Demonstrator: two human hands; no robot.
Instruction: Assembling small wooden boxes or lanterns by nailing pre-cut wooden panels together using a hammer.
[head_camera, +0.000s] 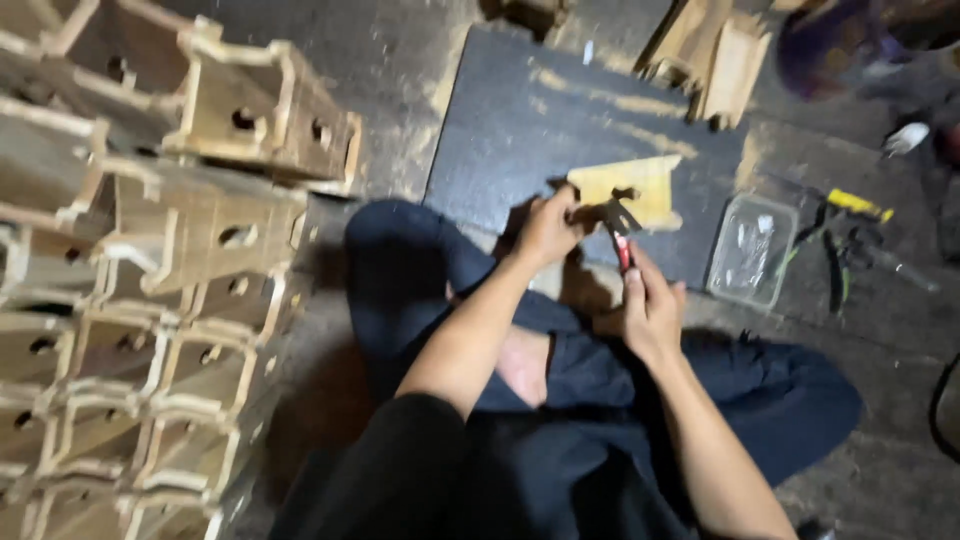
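My left hand (548, 232) pinches the near edge of the wooden piece (630, 190) lying on the dark board (500, 130); my right hand (652, 308) is wrapped around red-handled pliers (620, 228) — head against that piece. Just right of the board sits a clear plastic tray (752, 250).

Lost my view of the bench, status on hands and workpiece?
Left hand on the wooden piece, edge pinned. Right hand gripping red-handled pliers, head at the wood. Clear plastic tray just right, apart from the work.
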